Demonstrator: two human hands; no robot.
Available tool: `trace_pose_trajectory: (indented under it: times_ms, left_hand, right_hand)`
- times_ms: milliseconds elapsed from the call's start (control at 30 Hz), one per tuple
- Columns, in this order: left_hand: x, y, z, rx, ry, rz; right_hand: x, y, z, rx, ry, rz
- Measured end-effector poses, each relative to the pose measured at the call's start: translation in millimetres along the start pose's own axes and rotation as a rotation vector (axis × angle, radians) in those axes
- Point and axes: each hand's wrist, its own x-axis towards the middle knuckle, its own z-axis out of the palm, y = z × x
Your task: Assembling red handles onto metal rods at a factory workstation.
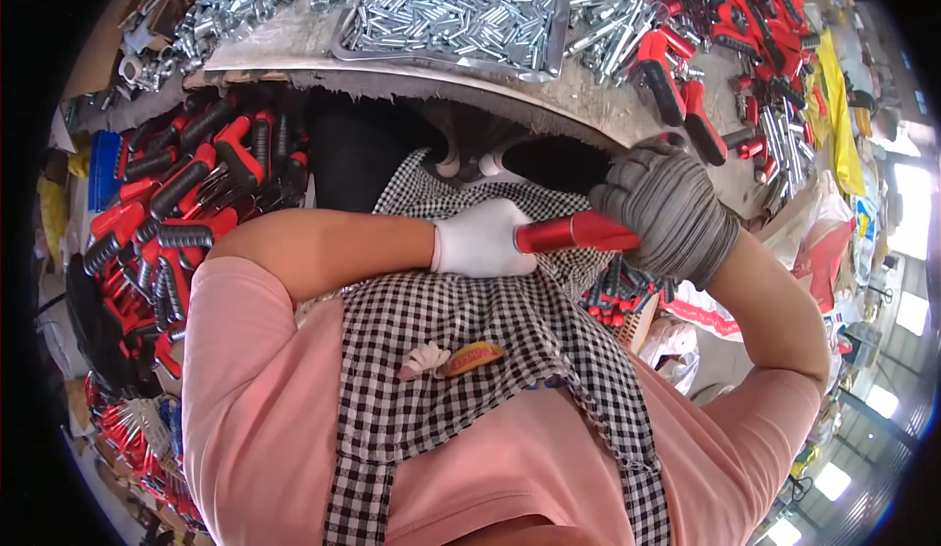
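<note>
My left hand (482, 238), in a white glove, is closed around one end of a shiny red tubular tool part (554, 234) held level in front of my apron. Its other end, a brighter red angled piece, runs into my right hand (671, 211), which wears a grey striped glove. The right fingers are curled over that end and hide what lies inside them. Both hands are above my lap, just short of the worktable (598, 105). Similar tool handles (686, 105) in red with black ribbed grips lie on the table's edge beyond my right hand.
A clear tray (564, 26) of small metal pins stands on the table. Loose metal fittings (245, 2) lie left of it, long metal rods (622, 31) right. A large heap of red-black handles (176, 193) rises at my left. White-and-red sacks (814, 232) stand at my right.
</note>
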Motion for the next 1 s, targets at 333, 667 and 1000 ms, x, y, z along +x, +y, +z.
trace_pose_trajectory:
  times_ms: [333,667,1000]
  left_hand:
    - [-29.7,80.4,-43.5,0.509,0.938,0.540]
    - [-85.3,127.1,-47.1,0.233,-0.561,0.494]
    - [-74.0,100.3,-44.9,0.312,-0.521,0.393]
  right_hand:
    - [-23.6,54.2,39.7,0.875,0.328,0.445]
    - [1.4,24.6,99.9,1.600,0.663,0.721]
    - [0.6,-7.1,93.2,1.683,0.815,0.754]
